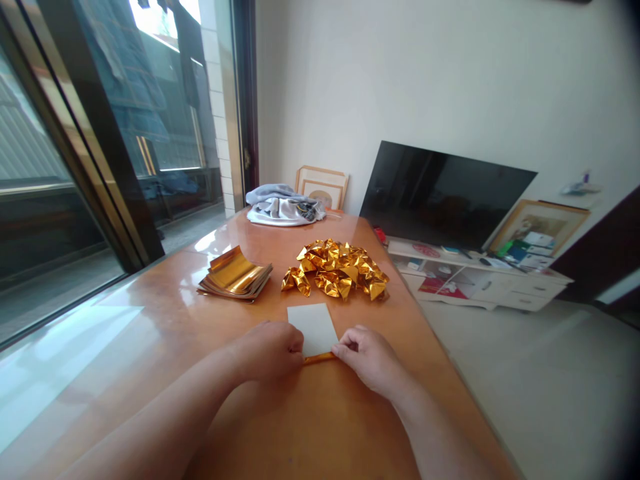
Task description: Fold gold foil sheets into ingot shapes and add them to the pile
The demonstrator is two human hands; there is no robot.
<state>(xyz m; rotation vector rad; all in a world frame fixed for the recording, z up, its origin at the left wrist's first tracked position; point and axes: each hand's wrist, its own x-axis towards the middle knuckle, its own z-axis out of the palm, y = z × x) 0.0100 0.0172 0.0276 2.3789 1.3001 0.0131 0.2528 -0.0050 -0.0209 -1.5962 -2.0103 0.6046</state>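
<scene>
A sheet of gold foil paper (313, 328) lies white side up on the table between my hands. Along its near edge runs a narrow folded strip showing gold. My left hand (273, 348) is closed at the near left corner, its fingertips curled and partly hidden. At the near right corner my right hand (364, 353) pinches the folded edge between thumb and fingers. Beyond the sheet sits a heap of folded gold paper pieces (340, 263). To its left is a stack of gold foil sheets (235, 275), the top one curling upward.
The glossy wooden table (240, 427) has its right edge beside my right arm. Folded cloth (285, 205) rests at the far end. A television (445, 193) stands on a low white cabinet (480, 283) to the right. Sliding glass doors (60, 167) are on the left.
</scene>
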